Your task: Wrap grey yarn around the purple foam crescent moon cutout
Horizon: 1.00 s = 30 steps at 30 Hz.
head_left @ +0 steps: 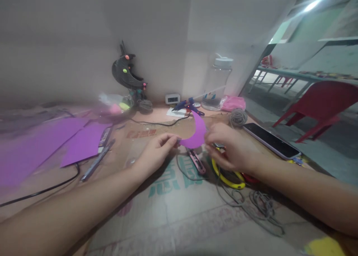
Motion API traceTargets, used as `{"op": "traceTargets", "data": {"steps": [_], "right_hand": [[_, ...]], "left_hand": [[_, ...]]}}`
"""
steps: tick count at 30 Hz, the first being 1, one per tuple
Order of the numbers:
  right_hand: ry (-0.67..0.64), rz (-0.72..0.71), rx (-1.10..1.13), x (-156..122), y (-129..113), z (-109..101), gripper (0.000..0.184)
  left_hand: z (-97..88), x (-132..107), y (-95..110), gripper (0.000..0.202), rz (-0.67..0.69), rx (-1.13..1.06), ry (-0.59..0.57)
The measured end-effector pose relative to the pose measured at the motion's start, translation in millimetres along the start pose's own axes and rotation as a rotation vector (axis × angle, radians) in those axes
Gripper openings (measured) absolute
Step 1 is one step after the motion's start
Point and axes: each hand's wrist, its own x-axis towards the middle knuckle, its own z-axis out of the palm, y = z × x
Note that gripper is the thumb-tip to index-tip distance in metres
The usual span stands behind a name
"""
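Observation:
A purple paper crescent is held up over the cardboard. Its lower left tip is pinched between the thumb and finger of my left hand, with a dark grey bit at the fingertips. My right hand is at the outer edge of the crescent, fingers curled together; what they grip is hidden. Grey yarn trails below the crescent toward a loose tangle on the right. Under the hands lie a pink box cutter and yellow-handled scissors, partly covered by my right hand.
Purple sheets and a pen lie left. Behind stand a black crescent ornament, a small clock, a blue glue gun and a clear bottle. A yarn ball and a phone are right.

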Motion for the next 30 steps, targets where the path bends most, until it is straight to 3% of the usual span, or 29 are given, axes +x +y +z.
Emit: {"op": "traceTargets", "data": {"steps": [2, 4, 7, 9, 13, 17, 25, 30], "right_hand": [[0.178, 0.164, 0.007, 2.8, 11.4, -4.1, 0.006], [0.267, 0.341, -0.022, 3.2, 29.0, -2.3, 0.006], [0.201, 0.611, 0.028, -4.1, 63.0, 10.9, 0.008], [0.119, 0.746, 0.098, -12.5, 84.6, 21.7, 0.02], [-0.037, 0.781, 0.073, -20.4, 112.7, 32.8, 0.047], [-0.139, 0.814, 0.008, -1.6, 128.4, 33.1, 0.059], [-0.295, 0.911, -0.075, 49.1, 150.5, 63.1, 0.057], [-0.261, 0.963, -0.13, 58.8, 149.4, 79.7, 0.04]], "left_hand": [[1.0, 0.1, -1.0, 0.03, -0.006, -0.005, -0.011], [1.9, 0.3, -1.7, 0.028, 0.002, 0.001, -0.004], [2.8, 0.4, -2.1, 0.024, 0.002, 0.011, -0.007], [3.0, 0.3, -2.9, 0.023, 0.002, 0.011, -0.019], [3.4, 0.1, -5.5, 0.025, 0.009, 0.031, -0.045], [3.3, 0.0, -6.6, 0.024, 0.029, 0.057, -0.062], [1.1, 0.7, -11.5, 0.028, 0.077, 0.096, -0.103], [0.8, 1.1, -12.8, 0.029, 0.089, 0.106, -0.125]]}}
